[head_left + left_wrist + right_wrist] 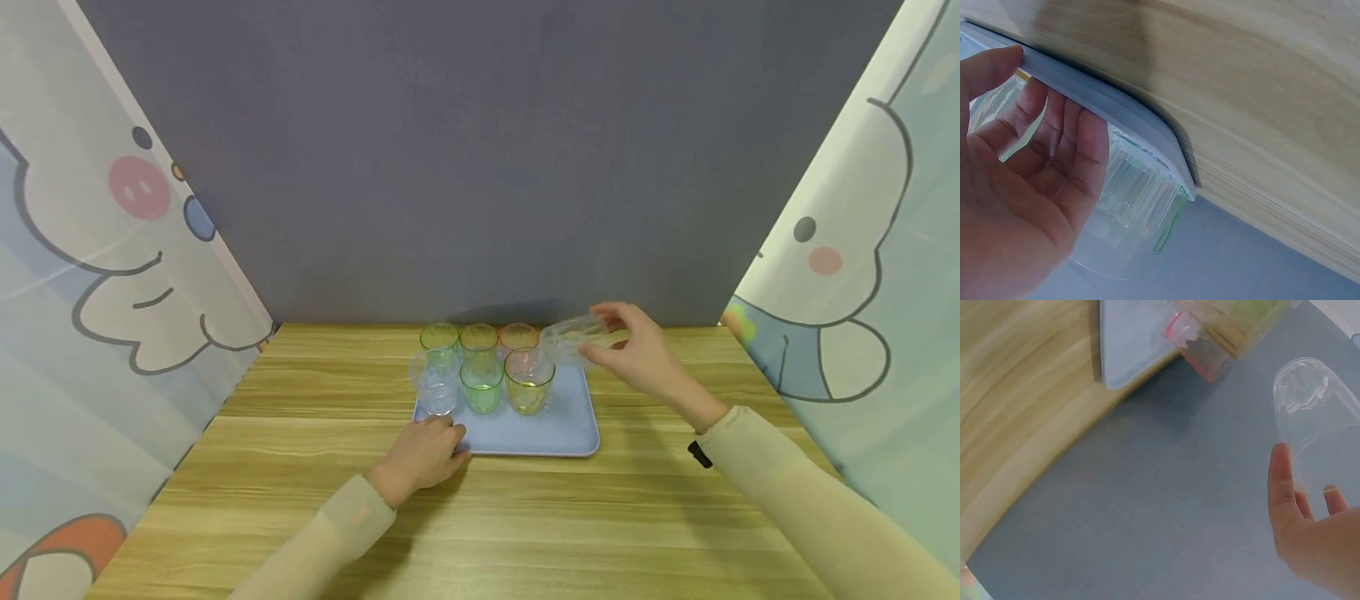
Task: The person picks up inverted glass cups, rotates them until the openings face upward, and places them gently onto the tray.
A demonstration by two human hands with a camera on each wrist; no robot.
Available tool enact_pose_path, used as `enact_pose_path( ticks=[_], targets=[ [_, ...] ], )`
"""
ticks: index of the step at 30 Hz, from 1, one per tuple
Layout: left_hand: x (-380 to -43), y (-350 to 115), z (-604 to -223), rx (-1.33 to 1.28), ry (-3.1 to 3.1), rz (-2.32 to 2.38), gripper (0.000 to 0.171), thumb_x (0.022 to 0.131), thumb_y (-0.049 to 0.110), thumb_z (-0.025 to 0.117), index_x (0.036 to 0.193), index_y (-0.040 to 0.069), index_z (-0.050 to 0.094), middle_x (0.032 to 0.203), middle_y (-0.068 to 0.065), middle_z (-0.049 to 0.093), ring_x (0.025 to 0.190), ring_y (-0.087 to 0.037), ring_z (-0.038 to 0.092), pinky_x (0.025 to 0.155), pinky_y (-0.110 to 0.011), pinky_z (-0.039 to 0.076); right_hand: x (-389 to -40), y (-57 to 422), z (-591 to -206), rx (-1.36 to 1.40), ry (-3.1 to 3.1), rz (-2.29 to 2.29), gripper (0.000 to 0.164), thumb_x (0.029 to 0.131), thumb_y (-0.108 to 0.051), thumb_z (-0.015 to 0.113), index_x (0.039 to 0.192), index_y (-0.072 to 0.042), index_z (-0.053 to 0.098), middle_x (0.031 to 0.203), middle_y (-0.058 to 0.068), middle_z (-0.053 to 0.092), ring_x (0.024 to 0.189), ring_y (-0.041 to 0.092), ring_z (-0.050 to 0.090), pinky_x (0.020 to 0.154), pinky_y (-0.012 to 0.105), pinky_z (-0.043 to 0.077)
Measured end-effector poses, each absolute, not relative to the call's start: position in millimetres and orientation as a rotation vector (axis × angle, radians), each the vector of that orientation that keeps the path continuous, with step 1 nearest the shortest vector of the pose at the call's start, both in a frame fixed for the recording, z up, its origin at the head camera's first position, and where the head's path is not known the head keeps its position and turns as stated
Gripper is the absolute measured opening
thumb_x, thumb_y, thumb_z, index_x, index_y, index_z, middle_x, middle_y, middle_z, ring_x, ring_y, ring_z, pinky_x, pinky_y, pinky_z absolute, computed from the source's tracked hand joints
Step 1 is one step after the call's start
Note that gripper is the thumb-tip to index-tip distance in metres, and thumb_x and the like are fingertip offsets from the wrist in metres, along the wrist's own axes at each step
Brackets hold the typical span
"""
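Observation:
My left hand (427,450) grips the front left edge of the pale blue tray (517,437). In the left wrist view its thumb presses the outer side while the fingers (1088,134) curl over the rim. At the tray's back right, my right hand (637,354) holds a clear cup (564,336), tilted almost onto its side above the tray. Fingers and thumb sit at the cup's right end. Two rows of upright cups stand on the tray. The front row has a clear cup (437,387), a green cup (482,387) and a yellow cup (529,387).
Behind them stand another green cup (439,336), an amber cup (478,337) and a reddish cup (519,336). The wooden table (315,417) meets a dark grey panel (487,167) at its back. Cartoon-printed curtains (840,275) hang on both sides.

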State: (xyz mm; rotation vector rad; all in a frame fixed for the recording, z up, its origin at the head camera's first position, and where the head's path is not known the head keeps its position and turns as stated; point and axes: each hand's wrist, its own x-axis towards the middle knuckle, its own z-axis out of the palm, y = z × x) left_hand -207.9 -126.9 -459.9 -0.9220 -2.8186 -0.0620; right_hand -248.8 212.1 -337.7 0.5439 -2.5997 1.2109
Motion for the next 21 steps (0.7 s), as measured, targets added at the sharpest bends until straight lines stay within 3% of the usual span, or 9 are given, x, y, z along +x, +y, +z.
enact_pose_path(
  ticks=[10, 21],
  targets=[
    [-207, -126, -458, -0.919, -2.812, -0.046, 0.027, 0.09, 0.031, 0.077, 0.077, 0.014, 0.061, 0.072, 0.0, 0.055, 0.068, -0.021, 0.062, 0.05, -0.035, 0.05, -257, 210, -328, 0.477, -2.63, 1.06, 0.063, 0.09, -0.033, 0.076, 0.141, -0.003, 0.054, 0.124, 0.018, 0.056, 0.107, 0.034, 0.053, 0.088, 0.049, 0.045],
    [-206, -125, -458, -0.904, -2.825, -0.045, 0.026, 0.09, 0.031, 0.077, 0.077, 0.014, 0.061, 0.072, -0.001, 0.055, 0.068, -0.022, 0.062, 0.05, -0.035, 0.049, -267, 208, -331, 0.471, -2.642, 0.978, 0.063, 0.089, -0.031, 0.074, 0.141, -0.001, 0.053, 0.126, 0.02, 0.054, 0.106, 0.033, 0.048, 0.085, 0.049, 0.041]
  ],
)
